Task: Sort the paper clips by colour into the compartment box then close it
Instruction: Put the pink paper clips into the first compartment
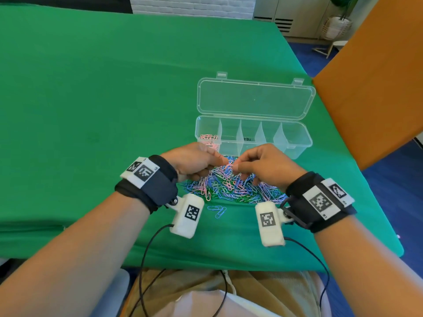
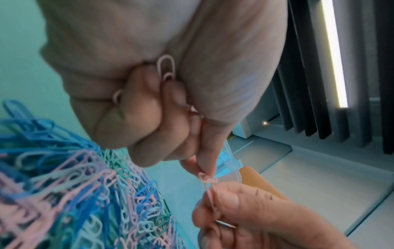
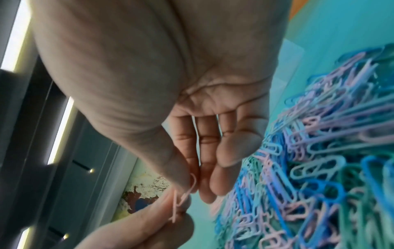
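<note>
A mixed pile of pink, blue and green paper clips point(image 1: 229, 186) lies on the green cloth in front of the clear compartment box point(image 1: 295, 143). The box's lid point(image 1: 254, 99) lies open behind it, and several pink clips point(image 1: 208, 138) sit in the leftmost compartment. Both hands hover over the pile. My left hand point(image 1: 225, 162) keeps pink clips point(image 2: 166, 67) curled in its palm and pinches one pink clip point(image 2: 205, 178) at its fingertips. My right hand point(image 1: 237, 165) pinches a second pink clip point(image 3: 192, 187) that is hooked into the first.
Two blue clips point(image 1: 217, 210) lie loose on the near side of the pile. An orange panel point(image 1: 377, 76) stands right of the box. Green cloth point(image 1: 91, 99) stretches to the left and far side. The table's front edge is close below my wrists.
</note>
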`<state>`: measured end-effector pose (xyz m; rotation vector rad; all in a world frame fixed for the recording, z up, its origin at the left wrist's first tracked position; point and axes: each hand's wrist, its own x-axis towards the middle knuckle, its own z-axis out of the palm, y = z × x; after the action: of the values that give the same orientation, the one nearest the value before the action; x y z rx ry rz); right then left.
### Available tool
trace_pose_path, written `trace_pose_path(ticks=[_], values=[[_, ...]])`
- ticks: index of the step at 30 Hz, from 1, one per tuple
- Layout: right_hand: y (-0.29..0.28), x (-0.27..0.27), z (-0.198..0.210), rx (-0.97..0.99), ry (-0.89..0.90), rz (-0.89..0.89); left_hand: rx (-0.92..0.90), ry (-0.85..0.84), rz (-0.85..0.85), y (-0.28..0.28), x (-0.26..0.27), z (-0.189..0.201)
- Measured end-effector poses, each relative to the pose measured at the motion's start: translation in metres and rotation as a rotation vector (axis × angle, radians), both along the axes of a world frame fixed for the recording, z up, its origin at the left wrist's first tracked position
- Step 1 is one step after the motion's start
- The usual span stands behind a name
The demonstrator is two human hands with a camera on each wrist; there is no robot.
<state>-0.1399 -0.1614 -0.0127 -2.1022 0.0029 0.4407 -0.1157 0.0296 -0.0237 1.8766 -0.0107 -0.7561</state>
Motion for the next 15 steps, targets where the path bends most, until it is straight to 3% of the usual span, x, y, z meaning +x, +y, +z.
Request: trace_pose_path(ticks=[4, 9, 15], values=[[0.0037, -0.0005, 0.0022, 0.234, 0.117, -0.091, -0.173, 0.074, 0.055, -0.0021, -0.0057, 0.0035], [0.0052, -0.0004, 0.0024, 0.477, 0.212, -0.209, -0.229, 0.093, 0.153, -0.0063, -0.008, 0.0019], [0.0078, 0.0015, 0.0021, 0.477, 0.19, -0.231, -0.319, 0.154, 0.228, -0.0085, -0.0095, -0.0012]])
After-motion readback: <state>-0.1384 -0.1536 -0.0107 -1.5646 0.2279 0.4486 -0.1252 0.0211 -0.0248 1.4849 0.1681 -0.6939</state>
